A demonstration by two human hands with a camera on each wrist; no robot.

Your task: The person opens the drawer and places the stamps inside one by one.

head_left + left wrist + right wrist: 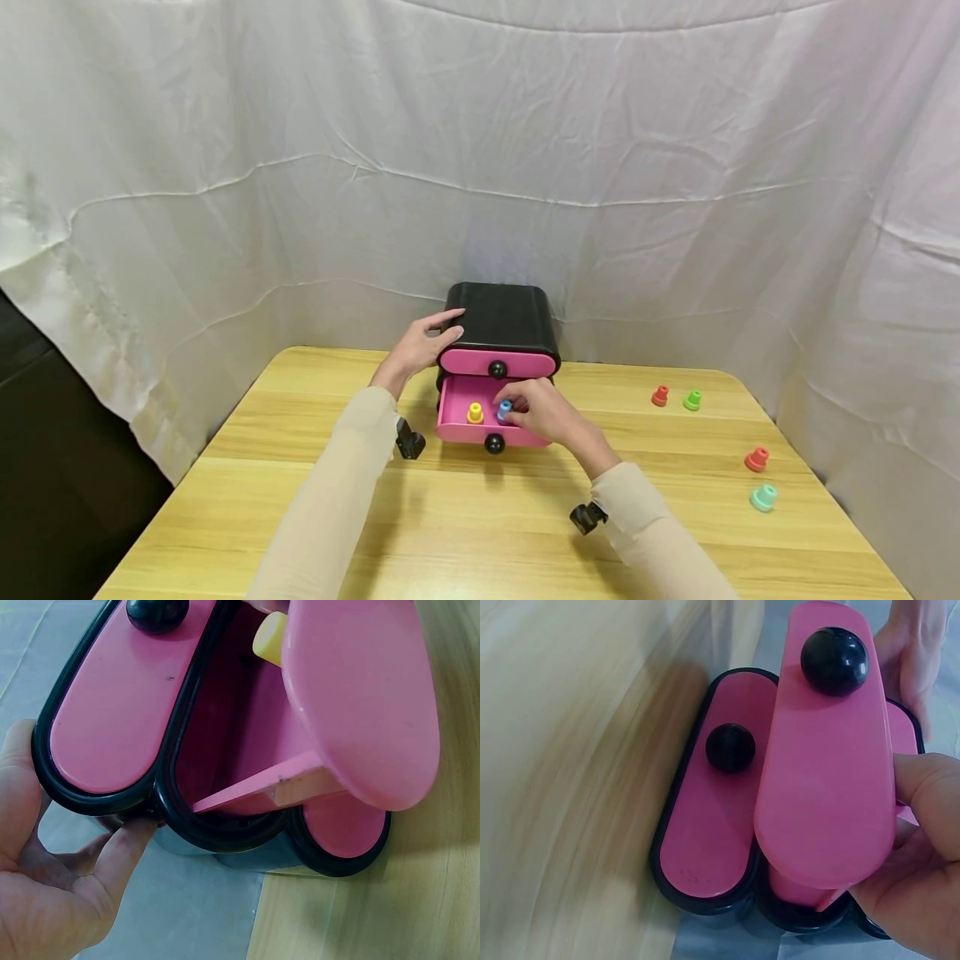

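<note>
Two pegs in open drawer [457,417], yellow [475,412], blue [504,409] pinched by right hand [542,410]

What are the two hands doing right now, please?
Left hand: open, resting against the side of the black drawer box.
Right hand: pinching a blue peg inside the open pink drawer.

A light wooden table [480,533] with pale yellow grain fills the lower half of the head view. At its twelve o'clock edge stands a small black chest of drawers [501,315] with pink fronts, its lower drawer [480,421] pulled open over the tabletop. At about two o'clock, a red peg [660,396] and a green peg [692,400] lie just beside each other. At three o'clock, near the right edge, lie another red peg [757,459] and a mint peg [763,497].
</note>
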